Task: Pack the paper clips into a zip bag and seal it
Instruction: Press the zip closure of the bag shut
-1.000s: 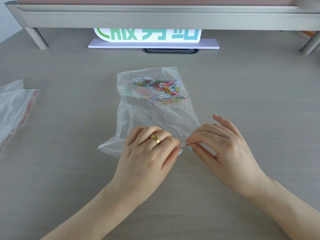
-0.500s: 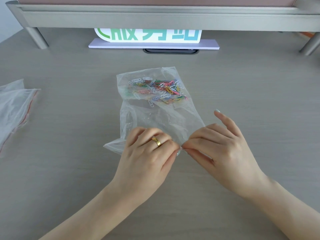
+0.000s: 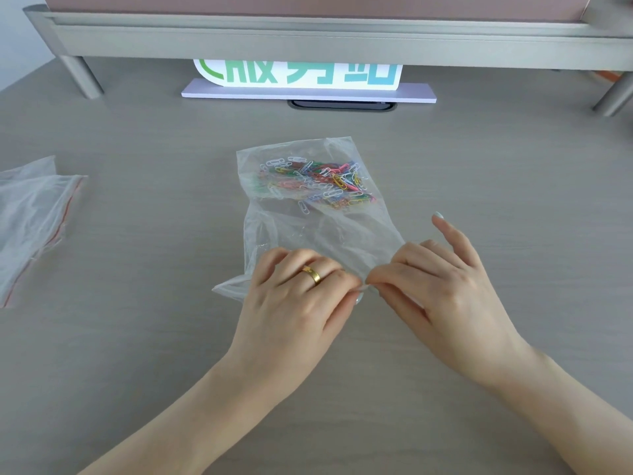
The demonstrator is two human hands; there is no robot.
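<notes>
A clear zip bag (image 3: 322,231) lies flat on the grey table, its mouth toward me. Several coloured and white paper clips (image 3: 317,181) sit heaped inside its far end. My left hand (image 3: 298,299), with a gold ring, pinches the bag's near edge between thumb and fingers. My right hand (image 3: 445,289) pinches the same edge right beside it, fingertips almost touching the left hand's; its little finger sticks out. The strip of the bag's mouth under my hands is mostly hidden.
Spare clear zip bags with a red strip (image 3: 30,221) lie at the left edge of the table. A white sign with green letters (image 3: 298,75) stands at the back under a metal shelf (image 3: 308,36), whose legs stand at both far corners.
Both hands have shifted slightly along the bag's near edge, still pinching it. The bag's near left corner has drawn in a little. The clips have stayed in place.
</notes>
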